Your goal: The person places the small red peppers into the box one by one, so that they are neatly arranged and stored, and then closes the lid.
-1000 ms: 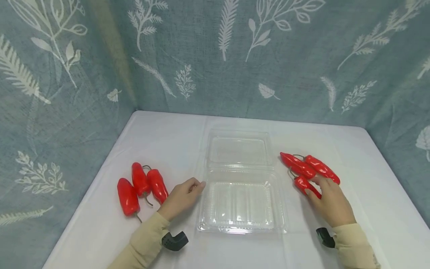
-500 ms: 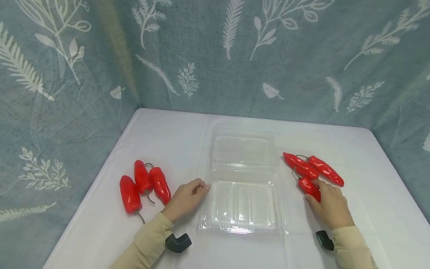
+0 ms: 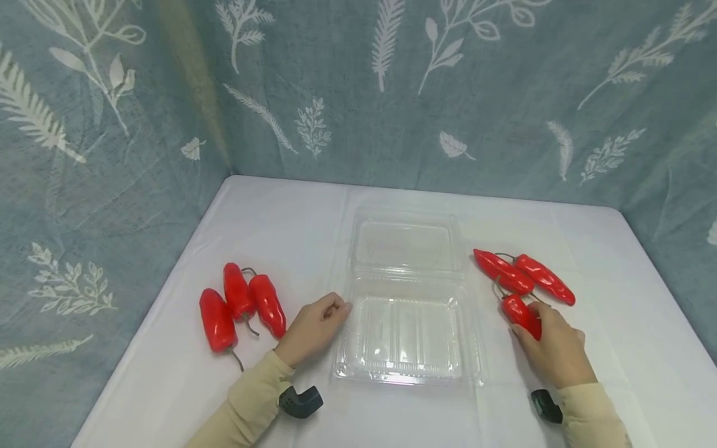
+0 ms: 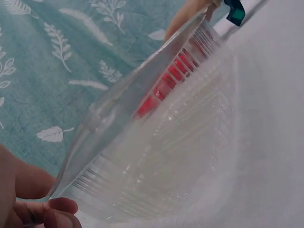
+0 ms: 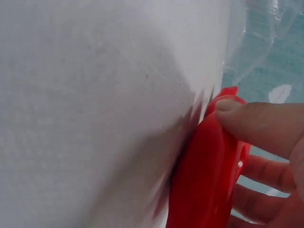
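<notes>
A clear plastic clamshell box [image 3: 409,339] lies unfolded in the middle of the table, its lid [image 3: 403,242] flat toward the back. My left hand [image 3: 313,328] is at the box's left edge; in the left wrist view its thumb and fingers pinch the thin rim. On the right, my right hand [image 3: 554,348] grips a red chili pepper [image 3: 518,312] between thumb and fingers, and part of that pepper is covered by the hand. The right wrist view has the same pepper [image 5: 204,175] close to the white cloth. Just behind it lie two more red peppers [image 3: 503,272].
Three red peppers [image 3: 238,295] lie on the left side, close to the left forearm. A white cloth [image 3: 280,218] covers the table. Leaf-patterned blue-green curtains [image 3: 358,124] stand along the back and sides.
My right fingers have closed around the nearest right-hand pepper, and it has shifted slightly away from the two behind it. My left hand keeps its place at the box edge.
</notes>
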`<move>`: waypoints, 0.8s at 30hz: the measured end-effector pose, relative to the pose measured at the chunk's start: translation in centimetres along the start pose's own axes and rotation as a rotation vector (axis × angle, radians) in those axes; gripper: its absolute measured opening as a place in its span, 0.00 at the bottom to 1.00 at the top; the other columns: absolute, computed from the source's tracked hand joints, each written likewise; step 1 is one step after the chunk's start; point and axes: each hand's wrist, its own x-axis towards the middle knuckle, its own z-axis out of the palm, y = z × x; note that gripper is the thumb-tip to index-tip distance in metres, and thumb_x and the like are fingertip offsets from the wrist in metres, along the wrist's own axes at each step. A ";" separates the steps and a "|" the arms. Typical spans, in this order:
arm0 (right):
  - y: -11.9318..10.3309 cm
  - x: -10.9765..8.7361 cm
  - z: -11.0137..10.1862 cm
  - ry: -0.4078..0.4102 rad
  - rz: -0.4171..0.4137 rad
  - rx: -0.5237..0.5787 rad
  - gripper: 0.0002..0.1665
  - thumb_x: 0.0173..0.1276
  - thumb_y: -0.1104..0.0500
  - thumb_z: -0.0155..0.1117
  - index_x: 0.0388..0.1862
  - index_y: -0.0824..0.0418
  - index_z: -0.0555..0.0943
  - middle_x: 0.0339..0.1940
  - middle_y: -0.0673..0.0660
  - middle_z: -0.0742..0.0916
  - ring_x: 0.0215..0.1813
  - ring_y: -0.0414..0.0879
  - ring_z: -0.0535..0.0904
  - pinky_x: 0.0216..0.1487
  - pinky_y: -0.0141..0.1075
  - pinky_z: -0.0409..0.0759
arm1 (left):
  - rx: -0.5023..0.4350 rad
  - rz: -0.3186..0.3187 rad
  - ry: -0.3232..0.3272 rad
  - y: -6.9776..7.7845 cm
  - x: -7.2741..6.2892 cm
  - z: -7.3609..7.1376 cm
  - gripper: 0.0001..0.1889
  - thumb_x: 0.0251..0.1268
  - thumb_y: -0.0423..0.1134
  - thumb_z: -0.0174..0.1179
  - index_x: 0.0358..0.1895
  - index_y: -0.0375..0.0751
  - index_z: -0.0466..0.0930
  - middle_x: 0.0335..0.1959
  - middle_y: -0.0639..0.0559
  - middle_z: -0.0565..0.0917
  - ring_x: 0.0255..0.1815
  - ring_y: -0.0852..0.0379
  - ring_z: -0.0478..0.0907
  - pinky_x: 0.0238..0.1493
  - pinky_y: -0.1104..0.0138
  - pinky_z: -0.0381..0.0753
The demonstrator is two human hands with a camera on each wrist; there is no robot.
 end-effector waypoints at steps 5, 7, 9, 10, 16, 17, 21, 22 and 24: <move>-0.4 -0.2 -0.7 0.040 -0.055 0.015 0.36 0.57 0.52 0.72 0.57 0.69 0.69 0.46 0.69 0.80 0.45 0.61 0.76 0.43 0.54 0.63 | -0.026 0.020 0.005 -0.2 -0.1 -0.1 0.08 0.70 0.42 0.54 0.31 0.48 0.73 0.14 0.56 0.63 0.20 0.60 0.62 0.25 0.69 0.62; -0.7 -0.1 -1.3 0.094 -0.120 0.021 0.35 0.55 0.55 0.74 0.56 0.70 0.70 0.46 0.70 0.80 0.45 0.62 0.76 0.42 0.54 0.62 | -0.032 0.027 0.003 -0.2 0.0 -0.1 0.07 0.69 0.42 0.54 0.31 0.48 0.73 0.14 0.56 0.63 0.20 0.60 0.62 0.25 0.69 0.62; -1.2 0.0 -1.8 0.154 -0.183 0.020 0.35 0.52 0.59 0.76 0.55 0.70 0.70 0.45 0.69 0.80 0.45 0.63 0.76 0.41 0.54 0.62 | -0.033 0.025 0.004 -0.2 0.0 -0.1 0.07 0.69 0.42 0.54 0.31 0.48 0.73 0.14 0.56 0.63 0.20 0.59 0.62 0.25 0.69 0.62; -1.5 0.1 -2.1 0.185 -0.218 0.018 0.36 0.50 0.61 0.77 0.55 0.70 0.70 0.45 0.69 0.80 0.46 0.63 0.75 0.41 0.54 0.62 | -0.038 0.022 0.003 -0.2 0.0 -0.1 0.07 0.69 0.42 0.54 0.31 0.48 0.73 0.14 0.55 0.64 0.20 0.59 0.62 0.25 0.69 0.62; -4.7 0.3 -3.7 0.258 -0.418 -0.005 0.38 0.46 0.62 0.79 0.56 0.69 0.72 0.48 0.67 0.81 0.48 0.63 0.76 0.48 0.59 0.76 | -0.076 0.002 -0.008 -0.5 -0.3 0.0 0.08 0.69 0.43 0.54 0.31 0.48 0.73 0.15 0.56 0.63 0.22 0.59 0.62 0.26 0.68 0.62; -5.3 0.4 -4.0 0.260 -0.453 -0.019 0.39 0.46 0.61 0.80 0.56 0.69 0.72 0.48 0.67 0.81 0.49 0.62 0.76 0.47 0.60 0.77 | -0.080 0.002 -0.010 -0.6 -0.3 0.1 0.08 0.69 0.43 0.54 0.30 0.48 0.73 0.15 0.56 0.63 0.22 0.59 0.62 0.26 0.68 0.62; -7.5 0.5 -4.4 0.260 -0.597 -0.082 0.40 0.45 0.59 0.80 0.57 0.67 0.73 0.49 0.64 0.83 0.49 0.59 0.78 0.46 0.56 0.79 | -0.089 0.009 -0.008 -0.6 -0.3 0.2 0.08 0.69 0.43 0.54 0.30 0.49 0.74 0.15 0.57 0.63 0.22 0.60 0.62 0.27 0.68 0.61; -8.0 0.6 -4.4 0.250 -0.622 -0.092 0.39 0.45 0.59 0.80 0.56 0.67 0.73 0.49 0.63 0.83 0.49 0.59 0.78 0.46 0.55 0.79 | -0.088 0.013 -0.006 -0.7 -0.3 0.2 0.08 0.69 0.43 0.55 0.30 0.49 0.74 0.15 0.57 0.63 0.22 0.60 0.62 0.27 0.68 0.61; -9.1 0.8 -4.4 0.215 -0.657 -0.107 0.39 0.45 0.58 0.81 0.55 0.66 0.74 0.48 0.61 0.84 0.48 0.56 0.79 0.47 0.53 0.79 | -0.086 0.021 -0.005 -0.7 -0.3 0.2 0.08 0.69 0.43 0.55 0.30 0.49 0.74 0.15 0.57 0.63 0.22 0.60 0.62 0.26 0.69 0.61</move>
